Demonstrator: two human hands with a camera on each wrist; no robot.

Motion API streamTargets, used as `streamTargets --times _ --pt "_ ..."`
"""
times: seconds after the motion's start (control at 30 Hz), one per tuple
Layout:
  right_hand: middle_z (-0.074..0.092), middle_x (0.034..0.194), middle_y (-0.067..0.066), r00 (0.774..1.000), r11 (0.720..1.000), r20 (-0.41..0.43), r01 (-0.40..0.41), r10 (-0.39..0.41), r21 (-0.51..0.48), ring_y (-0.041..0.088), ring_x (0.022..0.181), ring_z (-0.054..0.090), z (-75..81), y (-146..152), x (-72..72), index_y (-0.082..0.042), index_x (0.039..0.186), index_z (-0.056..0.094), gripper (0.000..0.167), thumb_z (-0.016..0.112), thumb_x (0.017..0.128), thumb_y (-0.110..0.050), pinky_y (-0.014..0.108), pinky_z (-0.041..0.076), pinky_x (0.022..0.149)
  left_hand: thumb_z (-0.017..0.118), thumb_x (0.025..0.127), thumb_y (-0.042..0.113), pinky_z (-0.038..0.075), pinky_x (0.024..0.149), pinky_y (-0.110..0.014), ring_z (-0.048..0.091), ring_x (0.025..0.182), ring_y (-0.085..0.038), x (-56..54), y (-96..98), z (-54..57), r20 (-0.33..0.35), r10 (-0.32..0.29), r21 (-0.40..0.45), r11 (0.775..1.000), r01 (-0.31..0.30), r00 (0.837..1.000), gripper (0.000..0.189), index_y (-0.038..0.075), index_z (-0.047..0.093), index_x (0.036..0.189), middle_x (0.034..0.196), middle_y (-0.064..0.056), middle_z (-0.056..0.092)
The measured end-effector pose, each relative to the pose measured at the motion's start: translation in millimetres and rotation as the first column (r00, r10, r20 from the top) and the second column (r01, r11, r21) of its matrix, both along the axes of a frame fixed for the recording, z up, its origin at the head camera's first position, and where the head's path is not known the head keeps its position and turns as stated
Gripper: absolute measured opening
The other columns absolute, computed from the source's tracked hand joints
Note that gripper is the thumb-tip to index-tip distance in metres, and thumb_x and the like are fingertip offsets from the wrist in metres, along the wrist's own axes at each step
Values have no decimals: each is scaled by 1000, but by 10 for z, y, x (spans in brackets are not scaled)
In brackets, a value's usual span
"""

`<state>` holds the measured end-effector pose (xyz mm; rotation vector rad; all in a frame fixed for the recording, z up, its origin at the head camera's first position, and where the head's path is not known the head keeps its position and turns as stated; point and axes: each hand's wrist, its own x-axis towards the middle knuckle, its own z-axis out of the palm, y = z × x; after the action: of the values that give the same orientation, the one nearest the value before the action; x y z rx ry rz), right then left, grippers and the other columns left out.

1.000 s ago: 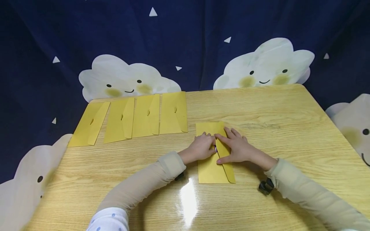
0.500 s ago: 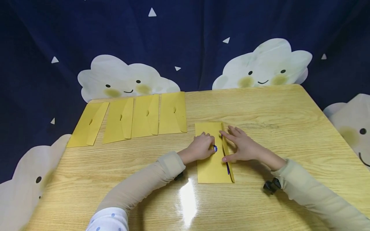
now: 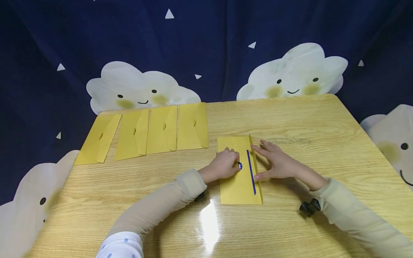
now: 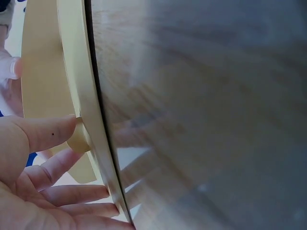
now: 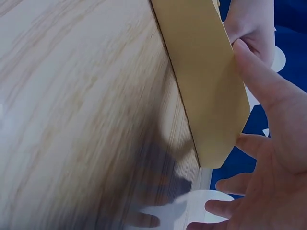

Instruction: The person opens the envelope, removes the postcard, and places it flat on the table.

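Note:
A yellow envelope (image 3: 235, 193) lies on the wooden table below both hands, its long flap (image 5: 206, 81) raised along the right side. Beside the fold, a straight blue strip (image 3: 251, 173) is exposed. My left hand (image 3: 227, 164) pinches the small rounded tab (image 4: 79, 136) on the envelope between thumb and forefinger, and a small blue patch (image 3: 240, 166) shows at its fingertips. My right hand (image 3: 279, 163) is at the raised flap with fingers spread. Its thumb and forefinger tips meet the flap's edge, while the other fingers extend past it.
Several yellow envelopes, including the rightmost envelope (image 3: 193, 136), lie in a row at the table's back left. A dark blue curtain with cloud pictures hangs behind the table (image 3: 306, 132). A black wrist camera (image 3: 309, 208) sits under the right sleeve.
The flap has swung up and to the right, exposing the blue strip and patch. My right hand has moved right with it; my left hand keeps its place at the tab.

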<state>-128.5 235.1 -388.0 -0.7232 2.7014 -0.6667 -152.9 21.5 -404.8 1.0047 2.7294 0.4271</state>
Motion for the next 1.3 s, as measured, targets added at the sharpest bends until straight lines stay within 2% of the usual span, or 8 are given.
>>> streamTargets --times 0.23,0.4,0.63,0.83,0.97,1.07,1.2,1.3 --pt "12 143 34 1000 1000 12 -1 1 -21 53 128 9 9 84 3 -6 142 29 97 73 69 -52 67 16 95 68 82 24 47 79 -46 55 101 -31 -3 0 1 -5 2 -3 1000 -2 1000 19 7 65 91 86 -3 59" --pt "11 144 33 1000 1000 4 -5 5 -11 53 129 8 5 152 2 -8 142 30 96 72 68 -53 67 14 95 68 82 24 46 80 -48 55 101 -31 -2 1 4 3 8 4 1000 -8 1000 19 7 64 90 86 -3 59" --pt "15 143 33 991 997 -111 -68 70 23 55 127 12 -75 255 -20 -6 140 34 96 73 66 -54 69 20 92 68 82 23 46 78 -48 53 86 -21 3 2 7 18 13 13 1000 -13 1000 18 7 65 89 83 -2 58" --pt "19 143 30 966 987 -203 -152 158 41 52 128 13 -157 309 -46 4 137 35 98 73 66 -53 67 21 93 68 82 23 46 79 -50 54 92 -25 -3 4 4 13 14 11 1000 -14 1000 18 7 65 90 84 -3 58" --pt "18 147 22 967 979 -162 -189 198 71 45 132 10 -199 323 -59 1 139 33 96 68 70 -56 68 17 93 68 82 23 45 82 -52 53 105 -33 -6 6 15 21 17 4 1000 -17 1000 19 7 65 91 85 -3 59" --pt "17 148 19 971 975 -99 -209 216 78 42 134 8 -215 326 -61 -1 140 32 93 65 72 -56 70 14 92 68 82 23 44 84 -53 49 112 -38 -6 9 26 35 18 0 1000 -18 999 18 7 65 92 87 -4 60" --pt "17 148 20 973 970 -48 -220 226 102 43 133 7 -229 320 -63 -2 140 32 91 63 75 -56 69 11 93 68 82 22 45 83 -50 51 109 -36 -6 13 31 41 16 0 1000 -16 999 17 7 65 91 86 -3 60" --pt "17 147 21 973 967 -41 -221 228 128 44 133 6 -239 312 -61 -2 141 31 90 61 77 -57 69 10 94 68 81 21 45 82 -49 52 108 -35 -9 11 28 39 14 0 1000 -14 999 17 8 65 91 86 -3 60"
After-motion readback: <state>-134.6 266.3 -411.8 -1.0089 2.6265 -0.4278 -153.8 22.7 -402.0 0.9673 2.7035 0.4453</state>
